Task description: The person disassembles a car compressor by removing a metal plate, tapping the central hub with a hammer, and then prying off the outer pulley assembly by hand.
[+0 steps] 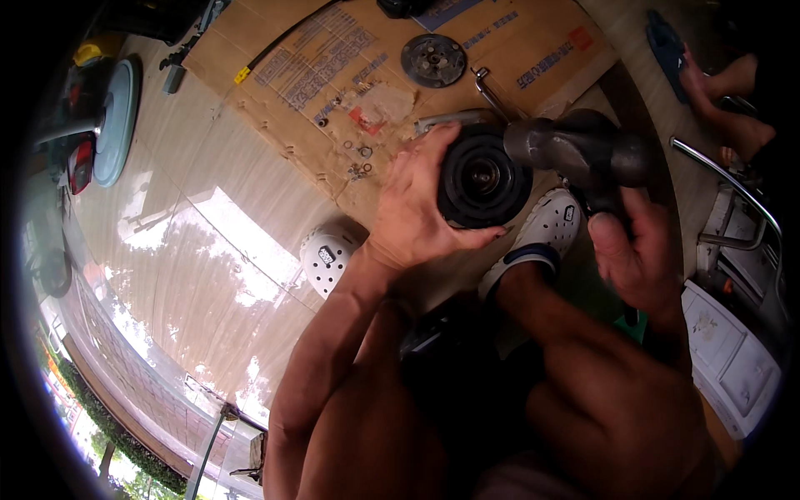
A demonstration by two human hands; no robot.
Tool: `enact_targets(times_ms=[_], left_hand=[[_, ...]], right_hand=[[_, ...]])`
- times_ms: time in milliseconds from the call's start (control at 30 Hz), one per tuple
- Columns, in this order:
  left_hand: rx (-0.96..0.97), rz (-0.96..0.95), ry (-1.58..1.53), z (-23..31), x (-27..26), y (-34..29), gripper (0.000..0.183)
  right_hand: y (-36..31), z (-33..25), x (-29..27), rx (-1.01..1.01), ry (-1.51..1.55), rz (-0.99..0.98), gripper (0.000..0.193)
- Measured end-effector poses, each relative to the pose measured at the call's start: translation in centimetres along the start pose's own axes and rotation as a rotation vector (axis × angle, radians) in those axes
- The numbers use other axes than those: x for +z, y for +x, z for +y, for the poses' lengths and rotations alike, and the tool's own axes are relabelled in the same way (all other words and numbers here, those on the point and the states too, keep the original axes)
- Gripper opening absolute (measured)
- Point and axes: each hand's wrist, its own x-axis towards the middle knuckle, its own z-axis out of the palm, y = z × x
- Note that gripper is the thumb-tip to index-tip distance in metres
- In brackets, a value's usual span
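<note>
My left hand (pixel 412 200) is wrapped round a thick black round part (pixel 458 198), its fingers on the far left side and its thumb along the near edge. The part's stepped rings and central bore face up. My right hand (pixel 637 254) is closed on the handle of a hammer with a heavy dark head (pixel 575 150). The left end of that head is at the part's upper right rim; I cannot tell whether they touch. Just beyond my left hand, a grey metal piece (pixel 446 119) lies partly hidden on a cardboard sheet (pixel 325 100).
On the cardboard are a dark round plate (pixel 433 60), a bent metal wrench (pixel 493 90), small rings (pixel 363 153) and a black cable (pixel 287 37). My white clogs (pixel 327 258) flank the work. Another person's foot (pixel 700 87) is far right, above a white drawer unit (pixel 733 354).
</note>
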Motion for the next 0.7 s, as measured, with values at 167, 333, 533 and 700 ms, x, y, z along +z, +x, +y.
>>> enact_targets(times_ms=[167, 333, 533, 700], left_hand=[[-0.032, -0.021, 0.034, -0.2, -0.5, -0.4, 0.11], [0.022, 0.029, 0.003, -0.4, -0.1, -0.1, 0.109], [0.001, 0.03, 0.006, -0.5, -0.4, -0.4, 0.108], [0.009, 0.037, -0.016, -0.3, -0.3, -0.1, 0.108]], right_hand=[[0.8, -0.9, 1.0, 0.163, -0.143, -0.072, 0.026], [0.4, -0.3, 1.2, 0.094, -0.121, -0.013, 0.026], [0.5, -0.5, 2.1, 0.101, -0.117, -0.031, 0.027], [0.2, -0.1, 2.3, -0.013, -0.121, 0.04, 0.027]])
